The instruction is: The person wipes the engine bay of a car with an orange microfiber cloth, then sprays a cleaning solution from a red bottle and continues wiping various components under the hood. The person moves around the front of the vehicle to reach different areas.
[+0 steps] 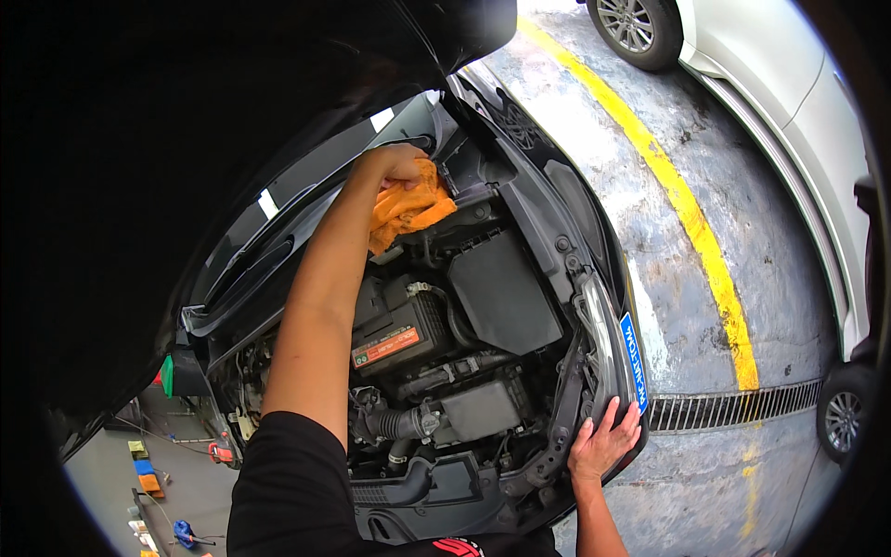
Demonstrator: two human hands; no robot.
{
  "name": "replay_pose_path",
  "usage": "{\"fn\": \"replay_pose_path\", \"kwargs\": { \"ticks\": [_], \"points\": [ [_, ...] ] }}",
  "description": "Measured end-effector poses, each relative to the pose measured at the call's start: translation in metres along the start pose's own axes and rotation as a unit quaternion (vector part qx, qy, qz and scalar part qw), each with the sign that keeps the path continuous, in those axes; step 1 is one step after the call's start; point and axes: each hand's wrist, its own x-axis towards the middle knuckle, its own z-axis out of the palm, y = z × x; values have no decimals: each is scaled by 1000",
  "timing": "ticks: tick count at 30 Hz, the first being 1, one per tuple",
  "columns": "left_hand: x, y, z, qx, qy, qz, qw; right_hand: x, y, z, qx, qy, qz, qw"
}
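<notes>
Reaching far across the engine bay, my left hand [401, 165] is closed on a bunched orange cloth [413, 212]. The cloth has dark smudges and rests near the back corner of the bay, below the windscreen. Part of my fingers is hidden in its folds. My right hand [601, 447] lies on the front edge of the dark car by the headlight [599, 339], its fingers spread and holding nothing. Between my arms are a black box cover [506, 292], a battery [394, 342] with an orange label, and a ribbed air hose [399, 424].
The raised dark hood [186, 139] fills the upper left. A white car [761, 65] stands at the right, past a yellow floor line [682, 200] and a drain grate [742, 407]. Coloured cloths [144, 469] and a blue item [184, 533] lie at the lower left.
</notes>
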Motion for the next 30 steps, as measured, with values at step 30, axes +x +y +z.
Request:
{"fn": "replay_pose_path", "kwargs": {
  "ticks": [30],
  "points": [
    [7, 26, -9, 131, 309, 259, 906, 3, 1, -1, 11, 23, -12, 1000]
  ]
}}
